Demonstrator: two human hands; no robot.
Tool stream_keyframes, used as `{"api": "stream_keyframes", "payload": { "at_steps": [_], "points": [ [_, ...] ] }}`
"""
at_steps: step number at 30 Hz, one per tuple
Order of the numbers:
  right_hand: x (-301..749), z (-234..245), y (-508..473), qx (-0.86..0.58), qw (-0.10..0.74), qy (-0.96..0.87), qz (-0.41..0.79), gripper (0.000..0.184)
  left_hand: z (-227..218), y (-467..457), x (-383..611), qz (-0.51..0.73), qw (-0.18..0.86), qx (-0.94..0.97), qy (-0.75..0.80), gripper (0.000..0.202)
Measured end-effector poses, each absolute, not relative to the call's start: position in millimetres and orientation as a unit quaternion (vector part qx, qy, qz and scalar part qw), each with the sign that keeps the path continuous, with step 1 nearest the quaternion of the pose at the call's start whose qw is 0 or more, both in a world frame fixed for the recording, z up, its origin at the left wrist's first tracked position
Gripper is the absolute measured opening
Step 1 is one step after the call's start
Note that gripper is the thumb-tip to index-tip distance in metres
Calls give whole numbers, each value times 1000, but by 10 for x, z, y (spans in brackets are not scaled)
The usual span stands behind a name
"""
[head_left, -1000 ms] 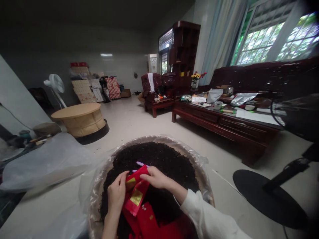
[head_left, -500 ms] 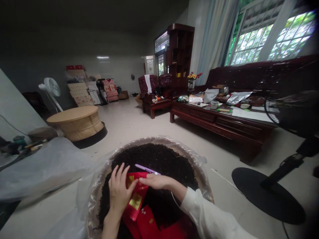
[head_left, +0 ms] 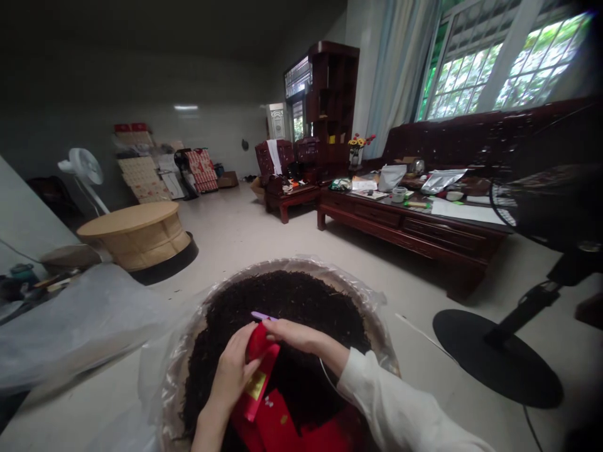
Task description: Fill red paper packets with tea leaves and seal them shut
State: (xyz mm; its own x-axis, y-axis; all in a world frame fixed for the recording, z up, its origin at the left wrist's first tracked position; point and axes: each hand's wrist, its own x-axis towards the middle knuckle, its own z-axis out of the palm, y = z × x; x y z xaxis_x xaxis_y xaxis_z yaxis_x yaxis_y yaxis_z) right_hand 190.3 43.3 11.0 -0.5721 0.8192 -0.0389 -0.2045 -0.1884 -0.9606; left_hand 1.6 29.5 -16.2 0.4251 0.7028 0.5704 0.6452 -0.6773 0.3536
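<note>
A red packet with gold patches [head_left: 264,370] is held between both hands, above a large round container [head_left: 221,281] of dark, loose, leaf-like bits [head_left: 301,295]. My left hand [head_left: 230,367] wraps the packet's left side. My right hand [head_left: 294,334] pinches its upper end, which bends over and shows plain red. Just beyond the fingertips lies a slim purple tool [head_left: 264,316], partly hidden by my right hand. Nearer to me, more red packets [head_left: 277,420] lie on the dark bits.
Clear plastic lines the container and spreads left as a sheet [head_left: 94,320]. A black fan stand [head_left: 494,358] is at right, with a white cord on the floor. Farther off are a cluttered wooden table [head_left: 377,216] and a round tan drum-like stand [head_left: 136,235].
The packet's upper end has been bent over, and its upper gold patch no longer shows. My left fingers, earlier spread, have closed round it. The view has shifted slightly.
</note>
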Motion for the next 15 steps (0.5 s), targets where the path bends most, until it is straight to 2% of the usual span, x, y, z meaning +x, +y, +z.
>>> {"api": "stream_keyframes", "payload": {
  "at_steps": [8,11,15],
  "points": [
    [1963,163,402,-320,289,-645,631,70,-84,213,24,302,-41,828,470,50],
    [1982,203,369,-309,263,-683,607,74,-68,192,22,288,-21,825,486,49],
    [1997,193,354,-285,264,-705,593,67,-102,198,29,320,25,820,473,48]
  ]
}}
